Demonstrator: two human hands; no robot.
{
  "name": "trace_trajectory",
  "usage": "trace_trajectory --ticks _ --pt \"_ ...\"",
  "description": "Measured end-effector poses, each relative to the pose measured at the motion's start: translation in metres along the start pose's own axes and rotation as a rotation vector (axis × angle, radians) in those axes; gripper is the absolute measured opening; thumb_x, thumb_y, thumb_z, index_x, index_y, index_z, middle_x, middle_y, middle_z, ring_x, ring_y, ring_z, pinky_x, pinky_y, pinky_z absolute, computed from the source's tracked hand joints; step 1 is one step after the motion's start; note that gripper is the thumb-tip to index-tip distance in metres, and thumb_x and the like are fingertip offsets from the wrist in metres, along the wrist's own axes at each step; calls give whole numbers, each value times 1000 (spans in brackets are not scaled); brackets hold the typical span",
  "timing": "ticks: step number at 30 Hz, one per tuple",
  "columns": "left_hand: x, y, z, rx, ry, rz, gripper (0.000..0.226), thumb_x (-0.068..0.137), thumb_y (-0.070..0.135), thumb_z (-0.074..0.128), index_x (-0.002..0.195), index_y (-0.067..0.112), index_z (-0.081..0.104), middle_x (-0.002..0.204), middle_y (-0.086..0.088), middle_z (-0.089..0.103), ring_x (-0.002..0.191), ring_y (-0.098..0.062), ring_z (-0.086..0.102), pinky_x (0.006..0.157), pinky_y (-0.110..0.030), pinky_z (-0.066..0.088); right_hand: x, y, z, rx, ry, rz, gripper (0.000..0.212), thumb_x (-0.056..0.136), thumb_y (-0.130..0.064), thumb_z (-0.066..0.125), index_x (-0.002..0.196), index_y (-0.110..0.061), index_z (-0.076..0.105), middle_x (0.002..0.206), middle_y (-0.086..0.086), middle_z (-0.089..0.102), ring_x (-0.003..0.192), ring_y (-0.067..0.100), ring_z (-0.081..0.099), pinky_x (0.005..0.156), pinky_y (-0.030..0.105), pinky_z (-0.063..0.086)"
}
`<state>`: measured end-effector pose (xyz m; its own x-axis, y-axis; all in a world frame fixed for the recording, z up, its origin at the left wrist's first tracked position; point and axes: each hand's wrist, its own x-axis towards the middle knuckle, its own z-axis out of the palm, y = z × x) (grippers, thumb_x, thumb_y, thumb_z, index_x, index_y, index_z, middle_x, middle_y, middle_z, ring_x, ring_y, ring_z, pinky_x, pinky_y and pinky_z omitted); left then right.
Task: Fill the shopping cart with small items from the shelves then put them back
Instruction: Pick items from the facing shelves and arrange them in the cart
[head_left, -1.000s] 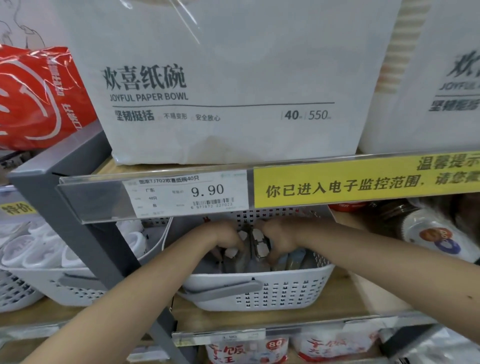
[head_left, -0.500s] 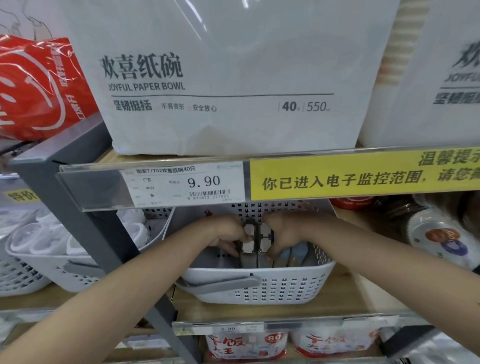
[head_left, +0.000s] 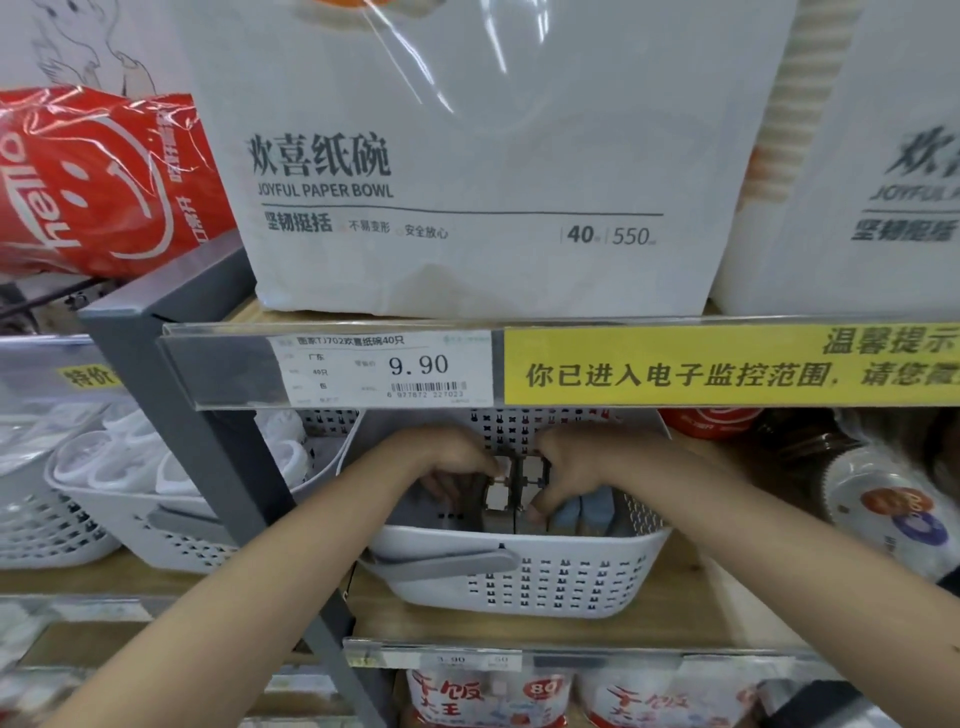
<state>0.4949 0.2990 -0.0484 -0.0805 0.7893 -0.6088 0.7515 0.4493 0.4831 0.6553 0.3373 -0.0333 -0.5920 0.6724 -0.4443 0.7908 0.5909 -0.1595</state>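
Both hands barely shifted: left hand (head_left: 451, 460) and right hand (head_left: 570, 467) each pinch a small packet (head_left: 500, 492) upright, steadying them inside the basket (head_left: 519, 577).

— Where does the head view look from?
— Close in front of the shelf (head_left: 519, 618), facing forward and slightly down.
— How near?
— Near: the white basket (head_left: 519, 577) sits mid-frame, forearms entering from below.

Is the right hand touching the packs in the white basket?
Touching. Head view: right hand has its fingers curled round the upright packs inside the white basket, no gap visible.
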Motion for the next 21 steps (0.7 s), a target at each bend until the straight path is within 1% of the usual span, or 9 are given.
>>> trace_trajectory --ticks 2,4,6,7,9,12,15,17,21 --pt "-6 0 -7 77 97 114 27 96 36 52 107 13 59 88 -8 61 86 -26 61 73 -33 50 -11 2 -5 27 113 -15 61 82 -51 66 129 -15 50 126 2 58 109 21 55 91 30 45" --pt "-16 1 -11 123 220 275 26 97 25 51 115 8 59 107 -13 63 105 -28 59 84 -35 47 -27 2 -7 118 240 -65 59 88 -49 59 138 -22 44 136 1 53 120 19 50 99 33 41" --pt "-34 2 -10 169 362 405 32 97 20 51 127 10 54 126 -7 58 118 -22 52 94 -28 40 -49 -5 -9 149 347 -115 53 92 -46 55 139 -25 44 139 -4 49 124 16 46 97 26 37" --pt "-44 0 -9 205 455 456 33 97 20 50 129 12 52 128 -3 56 120 -20 51 93 -24 38 -59 -10 -8 146 398 -123 47 93 -44 54 136 -25 46 137 -6 51 122 13 47 91 22 35" --pt "-65 -7 -4 300 638 550 36 95 23 50 131 17 49 131 -3 55 122 -21 49 98 -31 40 -75 -19 0 159 508 -120 41 93 -44 53 130 -27 52 131 -9 56 116 10 52 86 21 37" --pt "-108 -26 8 356 700 672 35 96 29 48 131 22 50 130 1 55 119 -17 49 97 -32 41 -89 -41 20 286 700 -172 34 90 -39 57 122 -26 59 119 -7 64 104 12 60 86 28 46" --pt "-157 -60 25 296 670 731 35 98 30 45 133 27 48 129 10 52 115 -6 47 93 -22 39 -96 -68 41 328 831 -266 27 92 -30 59 117 -21 63 109 -6 65 100 12 60 81 29 47" --pt "-183 -92 32 293 688 725 34 100 34 40 133 31 46 126 15 50 111 -1 45 88 -16 39 -104 -91 50 328 924 -304 27 92 -34 52 113 -21 64 106 -11 63 99 10 57 81 30 47" --pt "-224 -171 44 265 764 501 39 98 47 30 132 39 44 123 25 48 107 6 46 84 -9 41 -115 -148 70 384 926 -395 23 94 -36 45 106 -27 63 103 -17 60 98 4 55 81 28 47"
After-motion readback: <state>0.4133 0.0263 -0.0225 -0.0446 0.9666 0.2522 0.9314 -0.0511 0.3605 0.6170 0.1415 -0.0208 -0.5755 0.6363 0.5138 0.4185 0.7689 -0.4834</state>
